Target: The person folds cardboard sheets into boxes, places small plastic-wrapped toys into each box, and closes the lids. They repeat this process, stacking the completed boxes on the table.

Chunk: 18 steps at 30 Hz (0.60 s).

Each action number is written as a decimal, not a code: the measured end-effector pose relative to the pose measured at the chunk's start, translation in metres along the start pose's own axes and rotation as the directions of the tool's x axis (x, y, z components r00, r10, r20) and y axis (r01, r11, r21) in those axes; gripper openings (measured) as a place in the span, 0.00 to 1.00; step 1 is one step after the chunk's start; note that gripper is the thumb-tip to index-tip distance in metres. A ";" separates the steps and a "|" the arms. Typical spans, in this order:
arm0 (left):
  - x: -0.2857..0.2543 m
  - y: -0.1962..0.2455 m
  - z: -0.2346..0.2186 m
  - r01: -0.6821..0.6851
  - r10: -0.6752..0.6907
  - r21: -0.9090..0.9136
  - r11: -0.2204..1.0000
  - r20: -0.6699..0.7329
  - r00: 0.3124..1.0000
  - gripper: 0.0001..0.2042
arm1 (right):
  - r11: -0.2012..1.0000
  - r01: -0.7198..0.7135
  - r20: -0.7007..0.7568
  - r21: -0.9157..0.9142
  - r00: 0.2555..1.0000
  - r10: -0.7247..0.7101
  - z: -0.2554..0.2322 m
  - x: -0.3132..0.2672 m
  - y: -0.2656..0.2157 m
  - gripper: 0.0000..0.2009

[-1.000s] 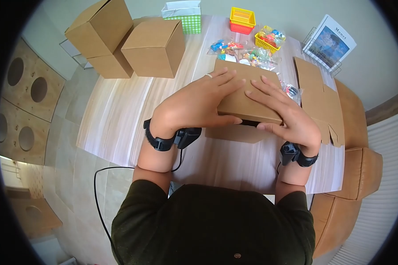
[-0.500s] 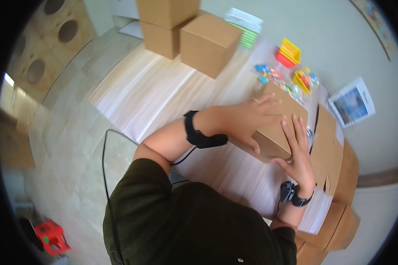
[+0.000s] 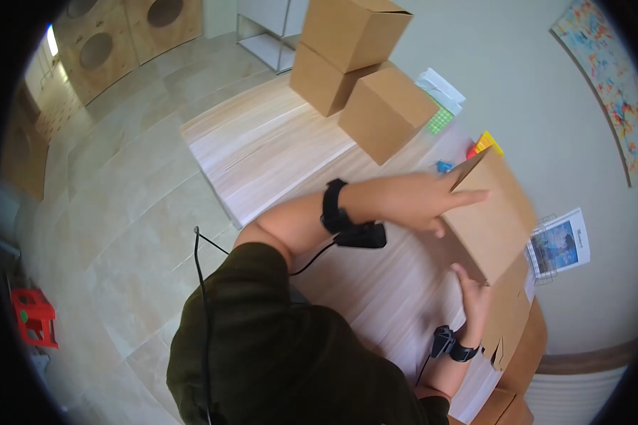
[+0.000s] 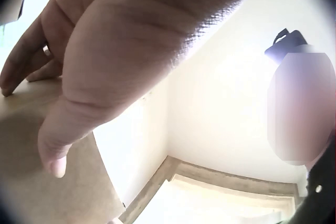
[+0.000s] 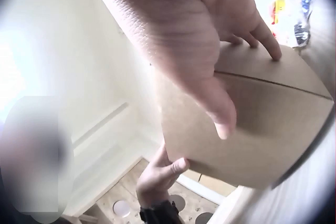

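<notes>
A closed brown cardboard box [image 3: 495,219] is tilted up over the right part of the table, with both hands on it. My left hand [image 3: 436,202] holds its left side; in the left wrist view the fingers rest on one face while the thumb hangs down along another. At the near lower corner, my right hand [image 3: 473,297] grips the box. The right wrist view shows the right thumb against one face and the fingers over the neighbouring face, across a seam. There the left hand [image 5: 160,179] holds the opposite edge.
Two stacked cardboard boxes [image 3: 351,39] and a single box [image 3: 386,113] stand at the table's far end, beside a green-checked container [image 3: 443,117]. A yellow basket [image 3: 489,142] shows behind the held box. Flattened cardboard [image 3: 507,319] and a rack with a book [image 3: 563,244] lie to the right.
The hands went from lying on top of the box to gripping its sides. The box has turned and tilted up. The head view has swung round, showing more floor and wall.
</notes>
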<state>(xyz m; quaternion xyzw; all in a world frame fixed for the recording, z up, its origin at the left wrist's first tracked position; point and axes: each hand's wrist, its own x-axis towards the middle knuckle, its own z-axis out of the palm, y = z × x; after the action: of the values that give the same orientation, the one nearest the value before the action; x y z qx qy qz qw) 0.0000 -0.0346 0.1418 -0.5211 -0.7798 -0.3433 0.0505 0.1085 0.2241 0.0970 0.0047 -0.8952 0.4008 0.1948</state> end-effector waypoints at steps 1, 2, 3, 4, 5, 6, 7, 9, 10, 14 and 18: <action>0.000 0.005 -0.019 -0.010 0.011 0.023 1.000 -0.032 0.999 0.45 | 0.999 0.025 -0.057 0.037 0.998 -0.022 0.003 0.009 -0.014 0.26; -0.001 0.007 -0.033 -0.029 0.035 0.058 0.998 -0.099 0.994 0.43 | 0.996 0.051 -0.112 0.073 0.993 -0.043 0.009 0.018 -0.026 0.26; -0.001 0.006 -0.048 -0.046 0.062 0.097 0.994 -0.165 0.984 0.42 | 0.992 0.125 -0.151 -0.007 0.981 -0.125 0.012 0.032 -0.030 0.23; 0.001 0.003 -0.063 -0.062 0.093 0.139 0.988 -0.226 0.970 0.40 | 0.983 0.181 -0.139 0.023 0.975 -0.176 0.016 0.045 -0.048 0.21; 0.004 -0.005 -0.078 -0.077 0.110 0.125 0.989 -0.286 0.952 0.38 | 0.988 0.151 -0.067 -0.041 0.986 -0.154 0.017 0.058 -0.065 0.20; 0.008 -0.014 -0.089 -0.068 0.127 0.168 0.983 -0.375 0.918 0.36 | 0.942 0.288 -0.096 0.172 0.957 -0.275 0.028 0.072 -0.080 0.18; 0.009 -0.021 -0.099 -0.062 0.155 0.212 0.975 -0.457 0.876 0.34 | 0.916 0.368 -0.122 0.159 0.928 -0.352 0.036 0.089 -0.084 0.19; 0.007 -0.033 -0.118 0.032 0.052 0.151 0.988 -0.519 0.853 0.33 | 0.890 0.456 -0.184 0.007 0.875 -0.447 0.057 0.118 -0.091 0.27; 0.008 -0.042 -0.127 0.071 0.003 0.115 0.991 -0.543 0.839 0.32 | 0.885 0.427 -0.165 0.184 0.901 -0.400 0.070 0.130 -0.097 0.34; 0.003 -0.121 -0.135 0.189 -0.086 0.147 0.971 -0.523 0.848 0.32 | 0.856 0.449 -0.033 0.256 0.889 -0.457 0.121 0.171 -0.080 0.48; -0.011 -0.142 -0.113 0.234 -0.036 0.206 0.950 -0.673 0.739 0.38 | 0.899 0.386 0.086 0.207 0.908 -0.410 0.148 0.171 -0.070 0.47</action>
<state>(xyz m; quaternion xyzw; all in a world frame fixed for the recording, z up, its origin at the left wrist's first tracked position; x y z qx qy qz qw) -0.1471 -0.1407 0.1544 -0.2948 -0.7872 -0.3955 0.3702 -0.0890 0.0955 0.1179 0.2316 -0.8445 0.4329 0.2138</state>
